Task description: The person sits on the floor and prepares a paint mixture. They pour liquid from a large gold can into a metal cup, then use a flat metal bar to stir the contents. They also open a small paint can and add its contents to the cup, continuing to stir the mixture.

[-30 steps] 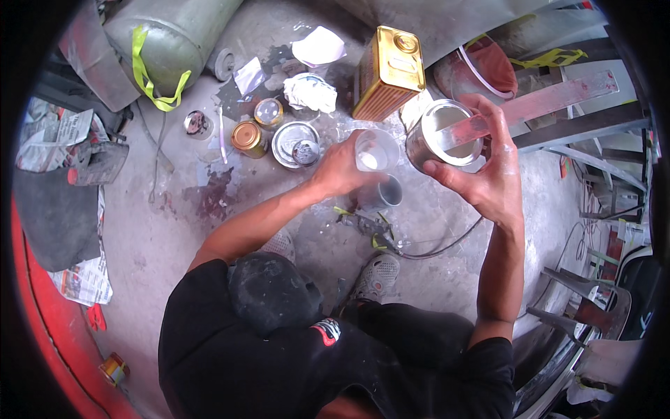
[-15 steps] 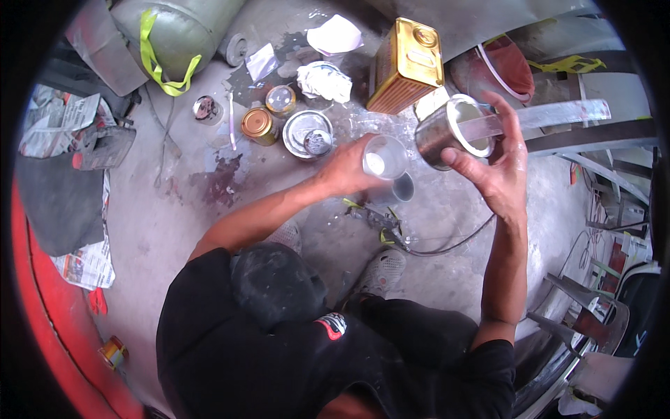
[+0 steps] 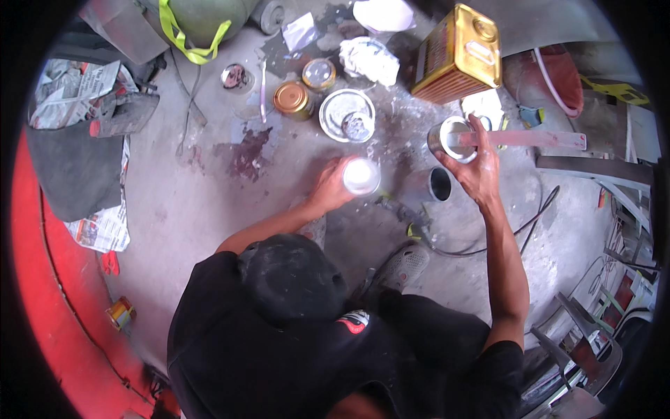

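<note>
A clear plastic cup [image 3: 370, 184] with white contents is in my left hand [image 3: 329, 187], whose fingers wrap round its side. My right hand [image 3: 480, 171] grips an open metal can [image 3: 436, 140] by its rim, thumb and fingers on opposite sides. Out of the can's mouth a long flat translucent strip [image 3: 541, 140] sticks to the right, passing by my fingers. Whether the can touches the floor I cannot tell. Between my hands a grey cylindrical cup [image 3: 417, 184] sits on the floor with its dark mouth showing.
Beyond my hands are a round metal lid [image 3: 335, 105], a closed gold-topped tin [image 3: 291, 99], crumpled white cloth or paper [image 3: 370, 61] and a large golden square can [image 3: 457, 59]. A red bucket [image 3: 558, 84] lies at the far right. A black cable [image 3: 509, 237] crosses the floor.
My right hand has brought the can closer to upright and a little left against the floor items. The cup in my left hand has come back toward me and left. The whole view has shifted.
</note>
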Available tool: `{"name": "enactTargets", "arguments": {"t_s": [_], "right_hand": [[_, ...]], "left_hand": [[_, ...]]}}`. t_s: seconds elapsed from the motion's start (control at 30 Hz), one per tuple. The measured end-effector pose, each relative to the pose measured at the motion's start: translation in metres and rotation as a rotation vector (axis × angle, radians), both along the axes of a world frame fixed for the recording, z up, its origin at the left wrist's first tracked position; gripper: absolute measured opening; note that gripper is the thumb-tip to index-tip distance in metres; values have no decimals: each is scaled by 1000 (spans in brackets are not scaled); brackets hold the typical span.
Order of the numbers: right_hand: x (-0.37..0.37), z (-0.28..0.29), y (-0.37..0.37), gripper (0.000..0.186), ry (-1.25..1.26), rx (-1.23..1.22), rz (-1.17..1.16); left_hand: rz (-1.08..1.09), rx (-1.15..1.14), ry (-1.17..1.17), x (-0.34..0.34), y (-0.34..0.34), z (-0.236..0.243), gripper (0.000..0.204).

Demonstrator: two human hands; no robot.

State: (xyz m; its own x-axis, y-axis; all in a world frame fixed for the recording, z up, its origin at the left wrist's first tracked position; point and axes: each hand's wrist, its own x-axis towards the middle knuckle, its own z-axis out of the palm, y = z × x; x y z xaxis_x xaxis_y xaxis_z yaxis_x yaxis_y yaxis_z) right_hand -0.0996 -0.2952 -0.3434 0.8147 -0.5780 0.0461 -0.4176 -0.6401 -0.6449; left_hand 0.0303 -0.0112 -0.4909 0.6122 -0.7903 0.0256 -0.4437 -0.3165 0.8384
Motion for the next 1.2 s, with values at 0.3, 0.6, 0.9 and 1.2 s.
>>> {"name": "enactTargets", "arguments": {"t_s": [0.3, 0.6, 0.9, 1.2], "right_hand": [[35, -57, 3, 82, 192, 135, 110], [76, -119, 1, 89, 240, 151, 199], [78, -116, 1, 93, 232, 135, 253], [49, -87, -6, 36, -352, 204, -187]], "left_hand": [[-57, 151, 130, 8, -3, -26, 81], [112, 106, -125, 44, 52, 38, 89], [-141, 160, -384, 96, -61, 99, 93], [-268, 187, -393, 94, -65, 101, 89]]}}
